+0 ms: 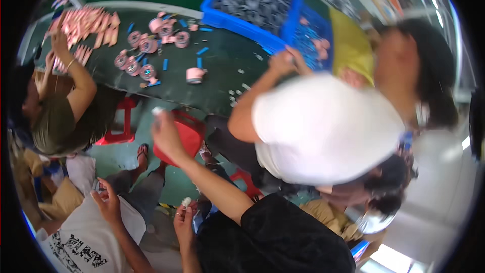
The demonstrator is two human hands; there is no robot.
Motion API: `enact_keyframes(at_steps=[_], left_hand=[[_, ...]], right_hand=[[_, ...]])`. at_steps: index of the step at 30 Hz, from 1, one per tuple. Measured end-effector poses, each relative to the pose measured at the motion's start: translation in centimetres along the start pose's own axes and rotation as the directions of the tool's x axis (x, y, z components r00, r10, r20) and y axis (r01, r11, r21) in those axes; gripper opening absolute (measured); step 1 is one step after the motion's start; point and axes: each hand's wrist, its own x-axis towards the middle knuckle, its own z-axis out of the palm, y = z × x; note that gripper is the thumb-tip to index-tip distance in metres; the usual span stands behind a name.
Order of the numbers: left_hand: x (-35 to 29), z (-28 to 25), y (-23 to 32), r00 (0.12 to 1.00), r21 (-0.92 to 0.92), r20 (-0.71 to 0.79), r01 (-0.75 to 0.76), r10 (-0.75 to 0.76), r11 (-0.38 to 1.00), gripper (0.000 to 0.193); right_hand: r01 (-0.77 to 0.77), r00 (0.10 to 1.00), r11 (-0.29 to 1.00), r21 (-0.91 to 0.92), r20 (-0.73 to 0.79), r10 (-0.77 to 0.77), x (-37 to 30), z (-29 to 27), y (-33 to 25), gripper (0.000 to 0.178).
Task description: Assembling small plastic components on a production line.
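Note:
My left hand (pixel 184 224), low in the middle, is closed and pinches a small clump of white pieces (pixel 187 201) at its fingertips. A ring shows on one finger. My right arm, in a black sleeve, stretches up and left, away from me. At its end my right hand (pixel 165 132) is blurred by motion above a red stool (pixel 187 134). A small white piece (pixel 158 110) shows at its fingertips, too smeared to name. Pink round housings (pixel 147 44) and blue strips (pixel 165 64) lie on the dark green table (pixel 177 91) beyond.
A blue crate (pixel 212 19) of grey parts stands on the table's far side. Pink pieces (pixel 93 23) are piled at left. A white-shirted person (pixel 323 121) leans over the table at right. Another works at far left. A co-worker's hand (pixel 107 205) is close on my left.

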Motion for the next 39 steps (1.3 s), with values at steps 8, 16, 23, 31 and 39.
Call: enact_keyframes(at_steps=[8,16,23,31,39], left_hand=[[16.6,-28.6,17.5,0.564,0.953,0.279,-0.260,0.777,-0.154,0.030],[-0.6,-4.5,-1.2,0.817,0.473,0.575,-0.376,0.044,0.797,0.014],[-13.4,8.4,-4.9,0.624,0.657,0.673,-0.260,-0.396,0.707,0.014],[-14.9,26.6,-10.4,0.656,0.700,0.672,-0.408,-0.345,0.586,0.019],[-14.8,34.9,-14.5,0.836,0.693,0.476,-0.166,-0.272,0.701,0.026]], right_hand=[[0.048,0.834,0.992,0.119,0.541,-0.105,-19.9,-8.6,-19.2,0.028],[0.052,0.844,0.965,0.256,0.506,-0.179,-29.6,-35.6,-19.3,0.029],[-0.406,0.789,0.904,0.133,-0.448,0.420,-30.1,-53.3,-4.2,0.030],[-0.207,0.902,0.770,-0.603,-0.422,-0.088,-8.1,-66.5,16.7,0.056],[-0.289,0.946,0.634,-0.717,-0.115,0.302,7.9,-69.8,24.3,0.068]])
